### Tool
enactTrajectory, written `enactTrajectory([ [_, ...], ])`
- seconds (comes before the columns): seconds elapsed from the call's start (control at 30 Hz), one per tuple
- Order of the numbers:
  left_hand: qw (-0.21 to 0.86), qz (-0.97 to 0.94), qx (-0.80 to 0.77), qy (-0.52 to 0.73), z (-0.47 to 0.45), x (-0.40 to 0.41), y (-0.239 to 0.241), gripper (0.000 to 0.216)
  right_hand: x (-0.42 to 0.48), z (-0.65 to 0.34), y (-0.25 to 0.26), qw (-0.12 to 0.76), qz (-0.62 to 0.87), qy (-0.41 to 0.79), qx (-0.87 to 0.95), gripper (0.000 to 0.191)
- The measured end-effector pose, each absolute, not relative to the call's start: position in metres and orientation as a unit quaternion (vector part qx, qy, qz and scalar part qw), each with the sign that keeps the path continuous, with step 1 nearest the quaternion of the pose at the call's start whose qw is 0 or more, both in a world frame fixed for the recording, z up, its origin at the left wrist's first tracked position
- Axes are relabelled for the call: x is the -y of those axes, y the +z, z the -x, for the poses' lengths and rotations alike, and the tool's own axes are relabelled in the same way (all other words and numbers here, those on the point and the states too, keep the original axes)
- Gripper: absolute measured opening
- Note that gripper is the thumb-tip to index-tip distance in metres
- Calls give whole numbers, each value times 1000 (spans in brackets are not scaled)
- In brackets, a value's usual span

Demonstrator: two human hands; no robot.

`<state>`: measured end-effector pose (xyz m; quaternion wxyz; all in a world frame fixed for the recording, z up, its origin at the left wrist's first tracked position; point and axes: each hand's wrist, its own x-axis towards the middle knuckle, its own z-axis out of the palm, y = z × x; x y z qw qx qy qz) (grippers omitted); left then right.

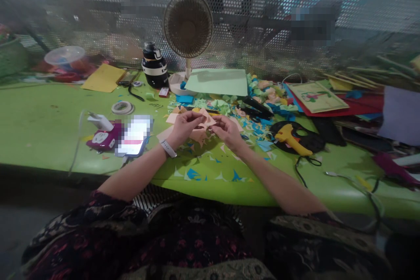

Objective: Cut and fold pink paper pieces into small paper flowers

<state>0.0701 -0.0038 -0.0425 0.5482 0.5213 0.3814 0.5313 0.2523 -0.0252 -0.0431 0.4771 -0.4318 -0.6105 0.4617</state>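
Note:
Both hands meet over the middle of the green table point(39, 118). My left hand point(183, 126), with a white watch on its wrist, is closed on a small peach paper piece point(207, 119). My right hand point(228, 130) pinches the same piece from the right side. More peach paper point(172, 118) lies flat under and behind the hands. Small blue, white and yellow paper scraps point(197, 174) are scattered on the table in front of the hands.
A phone point(134, 136) and a magenta charger block point(104, 138) lie left of the hands. A yellow glue gun point(292, 138), black stapler point(257, 108) and coloured paper point(316, 96) are to the right. A desk fan point(188, 26), black bottle point(154, 66), tape roll point(122, 107) and mesh screen stand behind.

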Motion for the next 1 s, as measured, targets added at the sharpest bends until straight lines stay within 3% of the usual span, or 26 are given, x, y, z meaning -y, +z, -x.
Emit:
enactTrajectory([
  [0.6,540,-525,-381,537,-71,4,-42,34,20,-252,-49,476,449,417,631,30],
  [1.0,558,-551,-363,504,-72,12,-40,42,18,-262,-51,442,475,153,745,31],
])
